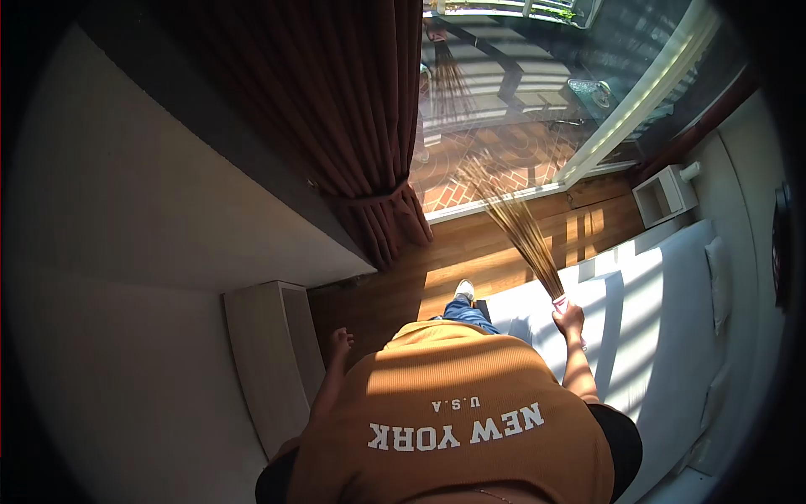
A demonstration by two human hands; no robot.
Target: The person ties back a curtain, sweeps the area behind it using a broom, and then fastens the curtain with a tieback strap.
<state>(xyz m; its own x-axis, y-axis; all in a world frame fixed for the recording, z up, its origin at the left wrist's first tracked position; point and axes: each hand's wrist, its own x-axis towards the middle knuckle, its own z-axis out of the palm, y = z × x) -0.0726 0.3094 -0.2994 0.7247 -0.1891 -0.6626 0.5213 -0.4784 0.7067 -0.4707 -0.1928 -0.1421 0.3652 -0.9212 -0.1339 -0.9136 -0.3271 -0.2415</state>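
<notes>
A stick broom (pixel 531 239), made of long thin brown bristles bound with a pink wrap at the grip end, slants up and away from my right hand (pixel 569 320). My right fingers are wrapped round its pink grip, over the white bed (pixel 634 315). The bristles fan out toward the glass door (pixel 512 92), and I cannot tell whether their tips touch it. On the other side of my body, my left hand (pixel 342 339) hangs in the air with its fingers curled and nothing visible in them. Nearest to it is a pale open-sided cabinet (pixel 260 357).
A dark red curtain (pixel 361 126), tied back, hangs left of the glass door. Sunlit wooden floor (pixel 453 260) lies ahead of my shoe (pixel 464 290). A white bedside shelf (pixel 667 197) stands at the far right, and pillows (pixel 716 286) lie along the bed's right side.
</notes>
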